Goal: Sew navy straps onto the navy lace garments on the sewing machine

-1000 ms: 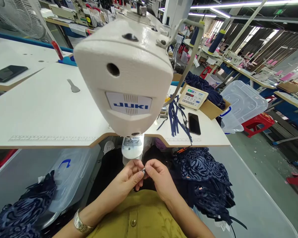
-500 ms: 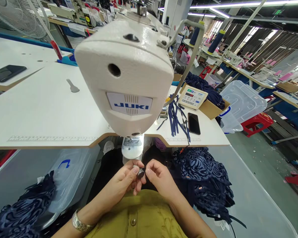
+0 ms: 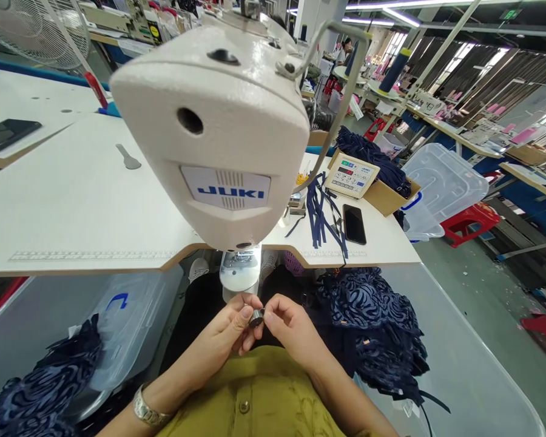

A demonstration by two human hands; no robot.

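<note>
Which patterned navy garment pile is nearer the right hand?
The right pile, on the same side as the right hand; the left pile lies farther off, past the left hand.

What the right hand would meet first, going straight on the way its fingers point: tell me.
Most likely the small metal part in the left hand, right beside the right hand's fingers. Depth is unclear there, so the two may be touching.

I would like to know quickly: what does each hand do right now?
Left hand: closed, holding a small round metal part.
Right hand: pinched closed close beside that part; whether it holds anything cannot be told.
</note>
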